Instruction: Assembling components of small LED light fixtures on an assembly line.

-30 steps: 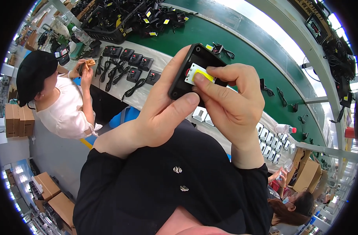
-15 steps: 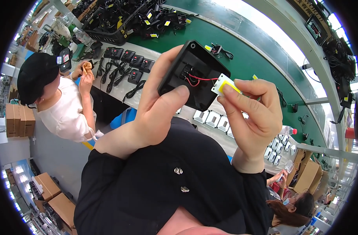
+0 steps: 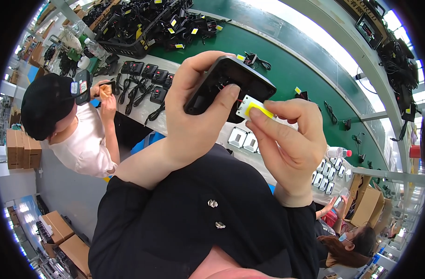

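Pinched between thumb and fingers of the right hand [image 3: 294, 135], the yellow-centred white plate [image 3: 261, 106] is at the right side of the black housing [image 3: 252, 76]. The left hand [image 3: 191, 121] clasps this housing, thumb inside. The step seems to be positioning the plate; the next move probably calls for gentleness. Left of the housing, farther, lie corded black units [image 3: 160, 76].

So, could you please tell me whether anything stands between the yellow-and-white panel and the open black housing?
The left hand has its thumb across the open black housing, perhaps partly blocking the panel; a red wire shows between panel and housing.
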Tool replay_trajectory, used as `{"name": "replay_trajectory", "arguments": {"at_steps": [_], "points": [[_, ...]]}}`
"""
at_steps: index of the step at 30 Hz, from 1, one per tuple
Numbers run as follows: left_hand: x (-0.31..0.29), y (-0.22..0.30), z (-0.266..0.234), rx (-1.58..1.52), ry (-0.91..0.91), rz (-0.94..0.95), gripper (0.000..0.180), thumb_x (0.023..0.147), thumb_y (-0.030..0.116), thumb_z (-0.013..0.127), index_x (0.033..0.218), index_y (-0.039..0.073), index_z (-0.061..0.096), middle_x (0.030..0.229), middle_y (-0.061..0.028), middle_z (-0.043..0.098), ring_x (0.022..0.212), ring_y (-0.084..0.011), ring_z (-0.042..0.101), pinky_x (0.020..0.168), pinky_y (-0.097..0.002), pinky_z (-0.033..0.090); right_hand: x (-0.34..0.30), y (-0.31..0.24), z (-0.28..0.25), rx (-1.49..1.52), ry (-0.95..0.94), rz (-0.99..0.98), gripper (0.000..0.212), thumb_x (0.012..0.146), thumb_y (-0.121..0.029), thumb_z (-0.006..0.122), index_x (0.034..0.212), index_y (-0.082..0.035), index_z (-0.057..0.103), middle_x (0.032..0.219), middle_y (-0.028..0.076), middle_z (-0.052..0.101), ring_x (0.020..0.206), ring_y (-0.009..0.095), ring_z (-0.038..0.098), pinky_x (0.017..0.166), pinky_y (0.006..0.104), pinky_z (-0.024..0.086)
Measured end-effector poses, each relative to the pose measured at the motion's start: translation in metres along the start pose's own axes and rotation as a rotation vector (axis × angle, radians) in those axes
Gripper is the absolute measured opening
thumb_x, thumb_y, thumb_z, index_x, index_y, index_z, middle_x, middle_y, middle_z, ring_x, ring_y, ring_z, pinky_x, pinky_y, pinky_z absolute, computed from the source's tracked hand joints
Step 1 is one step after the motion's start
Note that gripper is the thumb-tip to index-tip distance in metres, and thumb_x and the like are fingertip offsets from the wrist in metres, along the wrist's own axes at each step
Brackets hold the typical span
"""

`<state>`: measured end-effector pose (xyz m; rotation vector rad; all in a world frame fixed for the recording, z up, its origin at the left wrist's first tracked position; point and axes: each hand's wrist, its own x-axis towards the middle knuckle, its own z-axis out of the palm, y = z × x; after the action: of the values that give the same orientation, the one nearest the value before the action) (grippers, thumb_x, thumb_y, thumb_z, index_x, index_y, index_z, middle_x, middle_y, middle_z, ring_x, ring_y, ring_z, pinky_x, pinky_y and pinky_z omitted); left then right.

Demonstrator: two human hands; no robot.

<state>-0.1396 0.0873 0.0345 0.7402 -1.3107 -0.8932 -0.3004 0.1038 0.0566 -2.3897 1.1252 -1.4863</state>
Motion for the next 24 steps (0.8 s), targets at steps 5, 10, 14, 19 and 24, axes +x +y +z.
{"name": "replay_trajectory", "arguments": {"at_steps": [5, 10, 14, 19, 24], "points": [[-0.005, 0.005, -0.008, -0.044, -0.034, -0.095, 0.045, 0.080, -0.007, 0.055, 0.123, 0.000, 0.042, 0.117, -0.0086, 0.051, 0.103, -0.0117, 0.051, 0.089, -0.0268, 0.042, 0.000, 0.000, 0.010, -0.043, 0.048, -0.091, 0.029, 0.056, 0.001, 0.073, 0.084, -0.004, 0.069, 0.081, 0.008, 0.059, 0.070, 0.023, 0.055, 0.060, 0.0330, 0.041], [-0.017, 0.010, -0.023, -0.337, -0.111, -0.103, 0.052, 0.080, -0.001, 0.052, 0.129, -0.002, 0.036, 0.121, -0.0093, 0.048, 0.108, -0.0129, 0.049, 0.092, -0.0258, 0.039, -0.007, -0.007, 0.020, -0.077, 0.088, -0.127, 0.031, 0.055, 0.001, 0.072, 0.085, -0.004, 0.070, 0.082, 0.008, 0.060, 0.070, 0.023, 0.055, 0.060, 0.0330, 0.041], [-0.020, 0.009, -0.033, -0.436, -0.198, -0.088, 0.059, 0.079, 0.000, 0.052, 0.133, -0.003, 0.029, 0.125, -0.0114, 0.045, 0.114, -0.0149, 0.046, 0.096, -0.0278, 0.036, -0.005, -0.011, 0.023, -0.108, 0.090, -0.146, 0.034, 0.053, 0.002, 0.072, 0.086, -0.005, 0.070, 0.084, 0.008, 0.060, 0.070, 0.023, 0.055, 0.061, 0.0328, 0.042], [-0.021, 0.013, -0.035, -0.270, -0.228, -0.177, 0.073, 0.077, 0.014, 0.059, 0.138, -0.001, 0.021, 0.139, -0.0193, 0.032, 0.123, -0.0261, 0.042, 0.102, -0.0364, 0.035, 0.001, -0.015, 0.031, -0.043, 0.056, -0.200, 0.038, 0.049, 0.000, 0.070, 0.087, -0.006, 0.071, 0.086, 0.008, 0.060, 0.073, 0.024, 0.055, 0.063, 0.0325, 0.043], [-0.021, 0.013, -0.038, -0.306, -0.256, -0.153, 0.069, 0.077, 0.006, 0.054, 0.137, -0.002, 0.021, 0.135, -0.0162, 0.035, 0.121, -0.0219, 0.041, 0.100, -0.0330, 0.034, 0.004, -0.019, 0.038, 0.008, 0.047, -0.166, 0.038, 0.049, -0.002, 0.070, 0.087, -0.006, 0.071, 0.086, 0.008, 0.061, 0.073, 0.023, 0.056, 0.063, 0.0327, 0.043]]}}
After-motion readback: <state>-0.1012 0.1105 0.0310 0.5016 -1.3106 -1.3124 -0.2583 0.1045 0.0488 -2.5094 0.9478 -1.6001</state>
